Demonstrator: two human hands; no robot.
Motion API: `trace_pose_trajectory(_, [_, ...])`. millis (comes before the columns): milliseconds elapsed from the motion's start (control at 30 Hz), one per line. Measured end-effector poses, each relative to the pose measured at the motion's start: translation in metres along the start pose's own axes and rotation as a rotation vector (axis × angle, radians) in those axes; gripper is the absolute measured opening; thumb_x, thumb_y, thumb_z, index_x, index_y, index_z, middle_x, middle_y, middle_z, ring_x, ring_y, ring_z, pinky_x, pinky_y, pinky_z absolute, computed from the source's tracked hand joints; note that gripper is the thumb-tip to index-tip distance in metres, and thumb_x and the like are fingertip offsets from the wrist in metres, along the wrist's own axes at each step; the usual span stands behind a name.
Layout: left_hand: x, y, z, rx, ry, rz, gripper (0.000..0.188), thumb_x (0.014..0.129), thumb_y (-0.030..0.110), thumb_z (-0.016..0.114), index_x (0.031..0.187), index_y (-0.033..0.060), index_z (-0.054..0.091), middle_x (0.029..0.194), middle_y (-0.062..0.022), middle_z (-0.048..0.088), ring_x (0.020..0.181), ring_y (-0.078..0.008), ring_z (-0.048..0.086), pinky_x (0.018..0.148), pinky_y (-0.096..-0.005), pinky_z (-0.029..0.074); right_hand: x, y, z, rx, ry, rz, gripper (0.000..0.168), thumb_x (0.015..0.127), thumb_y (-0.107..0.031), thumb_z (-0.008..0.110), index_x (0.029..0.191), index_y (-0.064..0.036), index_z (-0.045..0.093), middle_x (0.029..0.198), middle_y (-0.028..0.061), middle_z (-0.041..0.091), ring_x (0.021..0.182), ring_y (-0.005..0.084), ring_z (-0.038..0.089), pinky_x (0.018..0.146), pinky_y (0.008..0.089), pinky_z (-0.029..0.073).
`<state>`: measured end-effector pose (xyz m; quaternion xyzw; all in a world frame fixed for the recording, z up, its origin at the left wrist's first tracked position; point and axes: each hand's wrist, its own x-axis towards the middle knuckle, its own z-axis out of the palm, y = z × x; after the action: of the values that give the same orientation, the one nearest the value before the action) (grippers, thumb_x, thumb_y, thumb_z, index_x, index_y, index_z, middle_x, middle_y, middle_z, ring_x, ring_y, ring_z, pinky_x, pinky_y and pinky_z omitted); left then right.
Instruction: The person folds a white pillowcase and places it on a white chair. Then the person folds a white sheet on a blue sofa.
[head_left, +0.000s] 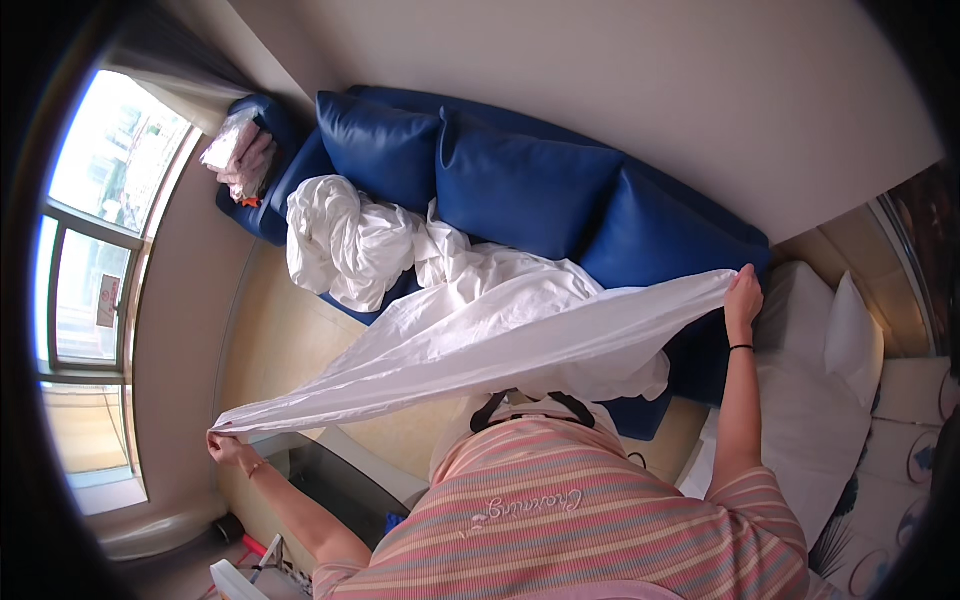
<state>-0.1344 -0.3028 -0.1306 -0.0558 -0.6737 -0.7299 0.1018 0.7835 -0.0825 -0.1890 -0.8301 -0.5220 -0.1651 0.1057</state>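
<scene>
A white sheet (480, 352) is stretched across in front of me, its near edge pulled taut between my two hands. My left hand (229, 448) grips one end of that edge at the lower left, beyond a dark glass tabletop. At the upper right, my right hand (742, 300) pinches the other end, raised near the sofa's right end. Behind the taut edge the cloth sags in folds over the seat of a blue sofa (525, 180). More bunched white fabric (345, 240) lies heaped on the sofa's left part.
Left of the sofa, a blue chair (262, 214) bears pink folded items in clear plastic (244, 154). A window (94, 277) lines the left wall. The dark glass table (337, 480) stands close at lower left. To my right is a bed (802, 420) with a white pillow (853, 337).
</scene>
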Motion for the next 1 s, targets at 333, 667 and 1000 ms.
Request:
trace_pose_trajectory(333, [0.008,-0.009,-0.003,0.01,0.055,-0.034,0.02,0.091,0.012,0.054,0.106,0.0,0.057,0.099,-0.0103,0.061,0.084,-0.0194,0.062,0.069,-0.0284,0.054,-0.012,0.038,0.04,0.451,-0.208,0.126,0.013,0.065,-0.002,0.064,0.061,-0.003,0.052,0.064,0.0137,0.059,0.066,0.0342,0.059,0.06,0.0394,0.047])
trace_pose_trajectory(667, [0.01,-0.009,-0.007,0.057,0.075,-0.078,0.02,0.091,0.011,0.053,0.106,-0.0002,0.058,0.1,-0.0097,0.061,0.086,-0.0189,0.061,0.071,-0.0291,0.054,0.0,0.044,0.021,0.975,-0.858,0.57,0.017,0.072,0.0,0.059,0.069,-0.013,0.049,0.065,-0.0024,0.051,0.056,0.0163,0.054,0.049,0.0284,0.047])
trace_pose_trajectory(1000, [0.007,-0.018,-0.004,0.028,0.016,-0.066,0.018,0.092,0.015,0.053,0.105,0.0027,0.057,0.099,-0.0083,0.061,0.086,-0.0187,0.061,0.071,-0.0284,0.054,0.026,0.034,-0.021,0.62,-0.732,0.556,0.01,0.082,-0.005,0.051,0.089,-0.013,0.053,0.06,0.0003,0.053,0.051,0.0109,0.056,0.044,0.023,0.045])
